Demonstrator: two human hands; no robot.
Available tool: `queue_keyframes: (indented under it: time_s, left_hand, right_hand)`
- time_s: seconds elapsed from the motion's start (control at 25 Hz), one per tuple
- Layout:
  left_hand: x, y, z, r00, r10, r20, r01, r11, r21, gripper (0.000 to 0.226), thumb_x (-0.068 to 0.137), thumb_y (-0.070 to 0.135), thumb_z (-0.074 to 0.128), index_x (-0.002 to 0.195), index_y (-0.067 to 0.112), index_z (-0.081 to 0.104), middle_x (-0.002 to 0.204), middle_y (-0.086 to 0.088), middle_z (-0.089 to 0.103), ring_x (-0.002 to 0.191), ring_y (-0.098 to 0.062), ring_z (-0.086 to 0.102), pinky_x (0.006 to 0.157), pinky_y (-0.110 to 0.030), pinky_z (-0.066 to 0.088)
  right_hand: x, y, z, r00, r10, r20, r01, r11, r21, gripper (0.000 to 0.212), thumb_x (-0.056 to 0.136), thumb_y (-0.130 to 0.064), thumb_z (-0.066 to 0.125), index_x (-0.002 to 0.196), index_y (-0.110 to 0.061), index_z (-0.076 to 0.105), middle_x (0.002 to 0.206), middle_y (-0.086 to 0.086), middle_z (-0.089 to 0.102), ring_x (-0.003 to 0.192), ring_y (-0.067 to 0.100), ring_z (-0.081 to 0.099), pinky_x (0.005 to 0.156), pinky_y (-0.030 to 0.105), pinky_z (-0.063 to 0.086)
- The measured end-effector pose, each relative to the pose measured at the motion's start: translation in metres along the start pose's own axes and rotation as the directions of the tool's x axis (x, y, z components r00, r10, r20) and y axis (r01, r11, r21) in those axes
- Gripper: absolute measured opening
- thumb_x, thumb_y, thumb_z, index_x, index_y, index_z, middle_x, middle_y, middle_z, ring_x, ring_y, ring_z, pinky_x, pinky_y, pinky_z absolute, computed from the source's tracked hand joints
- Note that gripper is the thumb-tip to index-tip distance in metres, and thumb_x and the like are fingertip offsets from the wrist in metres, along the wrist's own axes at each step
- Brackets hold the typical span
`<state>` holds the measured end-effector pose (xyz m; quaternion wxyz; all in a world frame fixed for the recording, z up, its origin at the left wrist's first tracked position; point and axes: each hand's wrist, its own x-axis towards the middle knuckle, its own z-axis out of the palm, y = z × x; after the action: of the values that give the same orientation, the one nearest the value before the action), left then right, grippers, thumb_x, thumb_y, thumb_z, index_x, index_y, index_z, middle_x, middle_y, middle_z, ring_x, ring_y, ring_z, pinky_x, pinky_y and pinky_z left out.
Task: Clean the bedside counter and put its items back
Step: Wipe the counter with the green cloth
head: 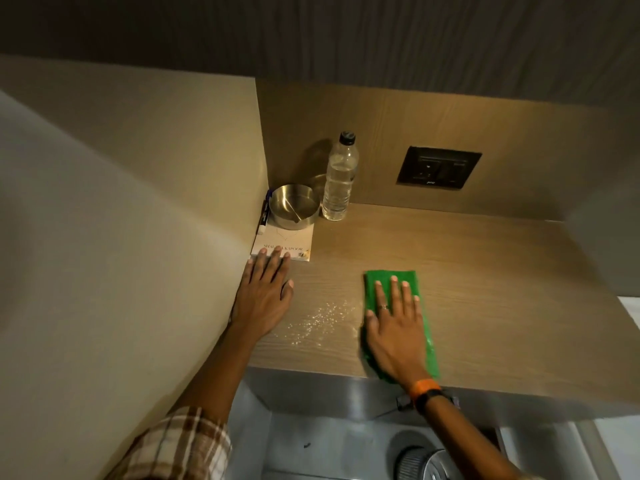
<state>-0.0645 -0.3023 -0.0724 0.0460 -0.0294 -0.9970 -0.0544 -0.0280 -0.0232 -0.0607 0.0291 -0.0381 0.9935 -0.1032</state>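
My right hand (pixel 394 327) lies flat, fingers spread, on a green cloth (pixel 420 289) at the front middle of the wooden counter (pixel 485 271). White crumbs (pixel 318 320) are scattered just left of the cloth. My left hand (pixel 265 292) rests flat on the counter by the left wall, its fingertips touching a white booklet (pixel 287 242). A steel bowl (pixel 294 206) sits on the booklet's far end. A pen (pixel 264 213) leans along the wall beside it. A clear water bottle (pixel 339 178) stands upright in the back left corner area.
A black socket panel (pixel 438 168) is set in the back wooden wall. A beige wall (pixel 138 202) closes the left side. Below the counter's front edge there is a grey floor and a round ribbed bin (pixel 426 462).
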Motion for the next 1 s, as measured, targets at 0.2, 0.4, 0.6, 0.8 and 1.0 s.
queue_keyframes:
  time_s: [0.2, 0.4, 0.6, 0.8, 1.0]
  left_hand:
    - [0.013, -0.007, -0.007, 0.99, -0.012, 0.142, 0.039, 0.981, -0.189, 0.055, 0.108, 0.039, 0.016, 0.159, 0.022, 0.002, 0.168, 0.0, -0.005, 0.154, -0.02, -0.01, 0.125, -0.041, -0.005]
    - [-0.008, 0.032, -0.037, 0.986, -0.004, -0.168, -0.039, 0.966, -0.257, 0.049, 0.103, 0.034, 0.033, 0.15, 0.025, 0.035, 0.161, 0.0, 0.03, 0.148, -0.017, 0.024, 0.119, -0.041, 0.027]
    - [-0.02, 0.082, -0.013, 0.956, 0.266, 0.121, -0.26, 0.964, -0.063, 0.065, 0.105, 0.052, 0.019, 0.159, 0.018, 0.005, 0.168, 0.0, 0.003, 0.155, -0.017, -0.002, 0.126, -0.04, -0.001]
    - [-0.048, 0.052, -0.018, 0.989, -0.057, 0.135, 0.061, 0.998, -0.022, 0.066, 0.105, 0.051, 0.015, 0.158, 0.014, 0.001, 0.168, -0.005, 0.0, 0.155, -0.021, -0.003, 0.127, -0.045, 0.004]
    - [-0.101, 0.047, -0.034, 0.955, -0.284, 0.083, 0.282, 0.959, 0.038, 0.065, 0.105, 0.046, 0.023, 0.156, 0.006, 0.023, 0.164, -0.015, 0.024, 0.15, -0.031, 0.024, 0.12, -0.046, 0.025]
  right_hand:
    - [0.003, -0.106, 0.011, 0.94, -0.335, 0.056, 0.329, 0.939, 0.106, 0.063, 0.105, -0.046, 0.019, 0.163, -0.024, 0.005, 0.171, 0.005, -0.007, 0.159, 0.024, -0.013, 0.13, 0.047, -0.006]
    - [-0.005, -0.072, -0.021, 0.982, -0.173, -0.07, 0.175, 0.718, 0.673, 0.05, 0.106, -0.021, 0.045, 0.156, -0.019, 0.037, 0.166, 0.0, 0.031, 0.15, 0.005, 0.019, 0.127, 0.032, 0.015]
    - [-0.015, -0.026, -0.022, 0.972, 0.156, -0.175, -0.027, 0.818, 0.575, 0.036, 0.102, -0.011, 0.052, 0.136, -0.012, 0.062, 0.151, 0.01, 0.052, 0.144, 0.026, 0.041, 0.12, 0.039, 0.031]
    - [-0.035, -0.037, -0.015, 0.981, 0.019, -0.195, 0.066, 0.906, 0.419, 0.03, 0.095, -0.03, 0.058, 0.122, -0.027, 0.069, 0.136, -0.001, 0.059, 0.127, 0.026, 0.049, 0.099, 0.043, 0.037]
    - [-0.037, -0.059, -0.009, 0.993, -0.115, -0.015, 0.116, 0.975, 0.189, 0.046, 0.094, -0.056, 0.056, 0.136, -0.036, 0.058, 0.129, -0.007, 0.058, 0.122, 0.023, 0.047, 0.09, 0.041, 0.028]
